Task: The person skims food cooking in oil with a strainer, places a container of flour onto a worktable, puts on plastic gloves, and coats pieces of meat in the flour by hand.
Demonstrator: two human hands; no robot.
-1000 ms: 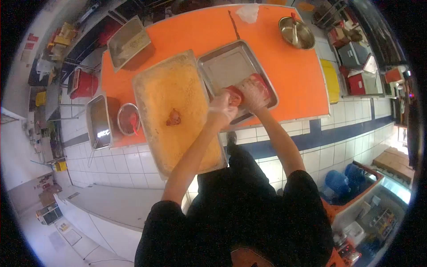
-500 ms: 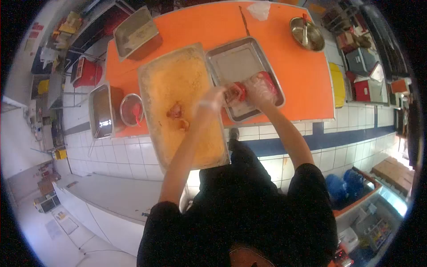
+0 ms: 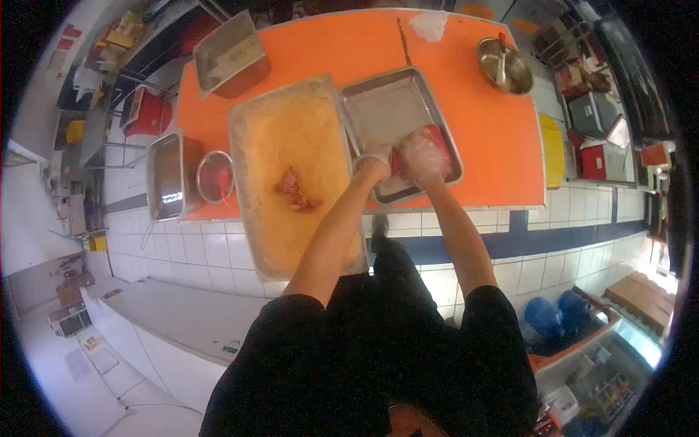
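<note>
My right hand (image 3: 422,154), in a clear glove, is closed on a red package (image 3: 441,143) over the metal tray (image 3: 453,164). Just left of it, my left hand (image 3: 373,167), also gloved, reaches to the package's near end; its fingers are blurred and partly hidden. Left of both hands lies a large board (image 3: 280,131) with a yellowish surface, overhanging the table's front edge. Dark reddish pieces (image 3: 295,191) that look like meat lie in its middle.
The orange table (image 3: 495,138) holds a deep metal pan (image 3: 233,69) at the back left, another pan (image 3: 166,175) at the left edge, a bowl with a red utensil (image 3: 215,177), a steel bowl with a utensil (image 3: 515,76) and a crumpled plastic bag (image 3: 429,25).
My left hand has gone from the package to over the board and back to the package. More reddish pieces lie on the board. My right hand has stayed on the package.
</note>
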